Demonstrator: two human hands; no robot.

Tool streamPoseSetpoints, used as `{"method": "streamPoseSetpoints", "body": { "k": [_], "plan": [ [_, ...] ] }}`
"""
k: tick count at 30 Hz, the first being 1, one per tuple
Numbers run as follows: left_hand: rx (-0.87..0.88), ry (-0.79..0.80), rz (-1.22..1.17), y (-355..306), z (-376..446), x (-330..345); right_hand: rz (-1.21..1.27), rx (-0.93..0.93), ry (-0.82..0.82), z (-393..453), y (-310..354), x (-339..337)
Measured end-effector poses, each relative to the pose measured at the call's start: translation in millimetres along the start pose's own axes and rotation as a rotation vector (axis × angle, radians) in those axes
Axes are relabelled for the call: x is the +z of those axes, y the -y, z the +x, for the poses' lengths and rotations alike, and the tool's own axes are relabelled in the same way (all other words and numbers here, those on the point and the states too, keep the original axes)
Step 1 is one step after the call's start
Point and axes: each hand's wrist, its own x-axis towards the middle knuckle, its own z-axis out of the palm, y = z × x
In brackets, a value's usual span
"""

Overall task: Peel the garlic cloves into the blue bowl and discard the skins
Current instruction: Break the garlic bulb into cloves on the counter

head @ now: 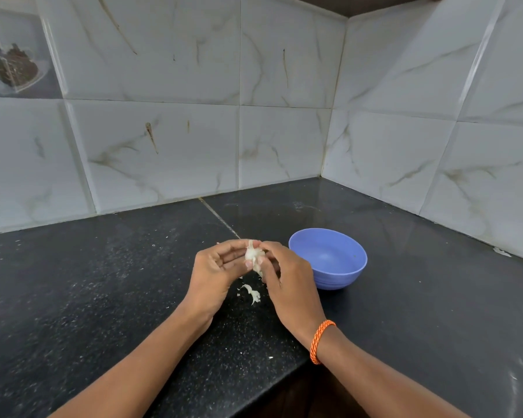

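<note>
A pale garlic piece (254, 256) with papery skin is pinched between both hands above the black counter. My left hand (215, 273) grips it from the left, fingers curled around it. My right hand (287, 282), with an orange band at the wrist, holds its right side with the fingertips. The blue bowl (357, 260) stands on the counter just right of my right hand; its inside looks empty. A few bits of torn skin (252, 292) lie on the counter below the hands.
The black speckled counter (103, 297) meets white marble-look wall tiles at the back and right, forming a corner behind the bowl. A small white scrap (501, 251) lies by the right wall. The counter's front edge (284, 375) steps back between my forearms.
</note>
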Motion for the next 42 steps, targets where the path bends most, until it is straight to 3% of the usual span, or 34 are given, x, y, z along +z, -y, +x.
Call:
{"method": "streamPoseSetpoints", "body": {
  "k": [9, 18, 33, 42],
  "plan": [
    [-0.027, -0.063, 0.026, 4.8, 2.1, -0.2, -0.039, -0.001, -0.015, 3.1, -1.8, 0.5],
    [-0.002, 0.030, 0.049, 1.6, 1.2, -0.7, -0.078, -0.024, -0.007, 4.3, 0.0, 0.0],
    [0.065, 0.036, 0.194, 6.7, 5.0, -4.7, -0.050, -0.012, 0.063, 6.5, -0.9, 0.3],
    [0.116, 0.080, 0.232, 7.5, 5.9, -3.2, -0.031, -0.028, 0.010, 9.5, -5.6, 3.6]
  ]
}}
